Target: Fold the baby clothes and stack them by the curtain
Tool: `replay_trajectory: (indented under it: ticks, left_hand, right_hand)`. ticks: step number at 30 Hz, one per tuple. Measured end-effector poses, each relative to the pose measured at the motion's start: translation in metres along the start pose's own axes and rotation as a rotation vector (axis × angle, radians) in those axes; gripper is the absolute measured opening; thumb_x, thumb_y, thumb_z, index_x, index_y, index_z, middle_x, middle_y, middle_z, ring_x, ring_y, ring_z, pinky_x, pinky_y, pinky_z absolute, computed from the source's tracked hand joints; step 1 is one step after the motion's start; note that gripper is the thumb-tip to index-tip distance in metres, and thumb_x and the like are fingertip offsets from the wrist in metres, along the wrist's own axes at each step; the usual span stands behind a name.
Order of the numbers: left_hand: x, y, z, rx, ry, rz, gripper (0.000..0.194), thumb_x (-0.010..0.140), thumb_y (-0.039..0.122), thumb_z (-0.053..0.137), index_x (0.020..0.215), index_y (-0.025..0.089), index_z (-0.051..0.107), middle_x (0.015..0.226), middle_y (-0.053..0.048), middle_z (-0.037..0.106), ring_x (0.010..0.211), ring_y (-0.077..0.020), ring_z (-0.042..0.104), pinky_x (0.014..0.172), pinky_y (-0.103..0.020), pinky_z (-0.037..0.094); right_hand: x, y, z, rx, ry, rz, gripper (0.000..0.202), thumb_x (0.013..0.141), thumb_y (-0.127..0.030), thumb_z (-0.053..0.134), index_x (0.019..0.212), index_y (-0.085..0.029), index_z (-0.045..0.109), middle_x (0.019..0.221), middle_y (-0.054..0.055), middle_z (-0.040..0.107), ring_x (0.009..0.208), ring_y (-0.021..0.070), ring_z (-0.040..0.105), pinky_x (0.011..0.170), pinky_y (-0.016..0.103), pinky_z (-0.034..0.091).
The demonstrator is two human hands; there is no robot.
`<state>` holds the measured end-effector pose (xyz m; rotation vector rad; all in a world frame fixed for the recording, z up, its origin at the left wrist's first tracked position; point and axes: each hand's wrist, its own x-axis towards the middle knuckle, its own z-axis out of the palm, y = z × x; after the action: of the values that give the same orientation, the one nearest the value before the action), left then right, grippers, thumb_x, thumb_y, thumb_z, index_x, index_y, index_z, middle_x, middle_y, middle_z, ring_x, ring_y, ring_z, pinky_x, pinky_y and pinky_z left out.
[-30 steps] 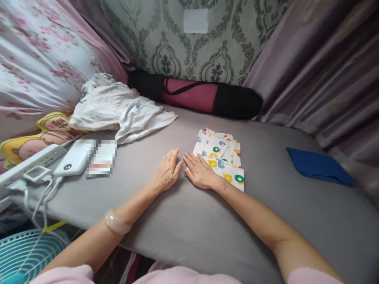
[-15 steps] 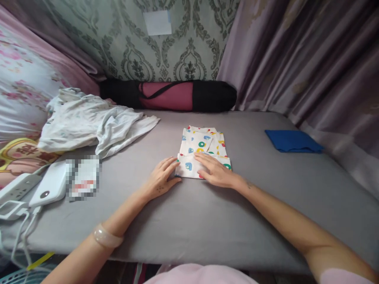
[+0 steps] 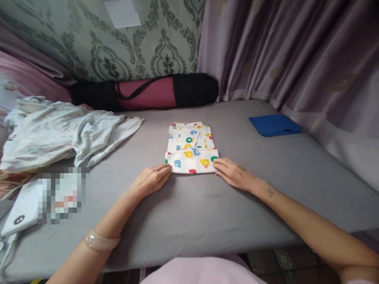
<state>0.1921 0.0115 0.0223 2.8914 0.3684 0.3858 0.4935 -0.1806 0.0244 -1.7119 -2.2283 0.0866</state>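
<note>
A white garment (image 3: 189,152) printed with blue, yellow, green and red figures lies folded on the grey bed sheet, its near part turned up into a flat band. My left hand (image 3: 154,177) is closed at the near left corner of that band, fingers together with the thumb mostly hidden. At the near right corner, my right hand (image 3: 233,173) pinches the edge between fingertips and thumb. Both hands rest low against the sheet, and the printed cloth between them lies flat.
A crumpled pale cloth (image 3: 59,130) lies at left, above a white power bank (image 3: 25,209) with a cable. A black and maroon long bag (image 3: 148,92) lies along the wall. To the right is a folded blue cloth (image 3: 275,125), near the purple curtain (image 3: 245,47).
My right hand has slid from the top of the folded garment to its near right corner. My left hand has closed at the near left corner. The view has turned slightly right.
</note>
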Motion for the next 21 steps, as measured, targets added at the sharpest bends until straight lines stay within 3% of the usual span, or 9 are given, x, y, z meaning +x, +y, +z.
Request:
replay_trajectory:
  ticks: [5,8,10,12,15,21]
  left_hand:
    - [0.017,0.001,-0.006,-0.154,0.044,-0.28,0.024,0.095,0.033,0.043,0.098,0.02,0.063,0.086,-0.003,0.072,0.074,-0.0146,0.068,0.066,-0.021,0.05]
    - [0.022,-0.002,-0.006,-0.218,0.061,-0.315,0.027,0.096,0.037,0.042,0.096,0.02,0.062,0.082,-0.002,0.07,0.07,-0.0128,0.065,0.062,-0.02,0.048]
    - [0.022,-0.004,-0.003,-0.186,0.059,-0.25,0.028,0.095,0.042,0.045,0.1,0.021,0.062,0.092,-0.004,0.071,0.077,-0.0147,0.066,0.069,-0.024,0.051]
    - [0.019,-0.006,-0.001,-0.109,0.051,-0.13,0.034,0.089,0.048,0.055,0.108,0.021,0.062,0.11,-0.008,0.069,0.098,-0.0208,0.065,0.085,-0.032,0.052]
    - [0.014,-0.009,0.003,-0.002,0.037,0.022,0.036,0.09,0.043,0.057,0.119,0.021,0.061,0.126,-0.011,0.063,0.119,-0.0252,0.057,0.1,-0.041,0.046]
    - [0.007,-0.006,-0.005,0.074,0.065,0.163,0.035,0.094,0.014,0.039,0.122,0.019,0.059,0.12,-0.008,0.068,0.112,-0.0193,0.064,0.103,-0.04,0.047]
  right_hand:
    - [0.006,-0.003,0.001,-0.028,0.065,0.079,0.04,0.09,-0.023,0.053,0.13,-0.016,0.053,0.13,0.014,0.057,0.118,0.027,0.054,0.102,0.044,0.047]
    - [0.009,0.002,0.006,-0.018,0.141,0.136,0.046,0.086,-0.018,0.054,0.132,-0.015,0.053,0.137,0.014,0.053,0.127,0.0275,0.049,0.107,0.045,0.042]
    - [0.011,0.01,0.011,0.0,0.159,0.136,0.048,0.084,-0.012,0.049,0.132,-0.015,0.055,0.14,0.014,0.052,0.131,0.0261,0.046,0.11,0.045,0.04]
    - [0.013,0.017,0.016,0.027,0.149,0.11,0.05,0.083,-0.008,0.046,0.132,-0.016,0.056,0.139,0.013,0.054,0.131,0.0244,0.047,0.111,0.044,0.039]
    - [0.013,0.022,0.017,0.036,0.133,0.082,0.051,0.084,-0.007,0.044,0.132,-0.016,0.057,0.136,0.012,0.057,0.129,0.0234,0.05,0.111,0.044,0.039]
    - [0.006,0.013,-0.001,-0.002,0.085,0.041,0.058,0.081,0.0,0.04,0.136,-0.014,0.053,0.14,0.011,0.053,0.132,0.0213,0.047,0.113,0.044,0.037]
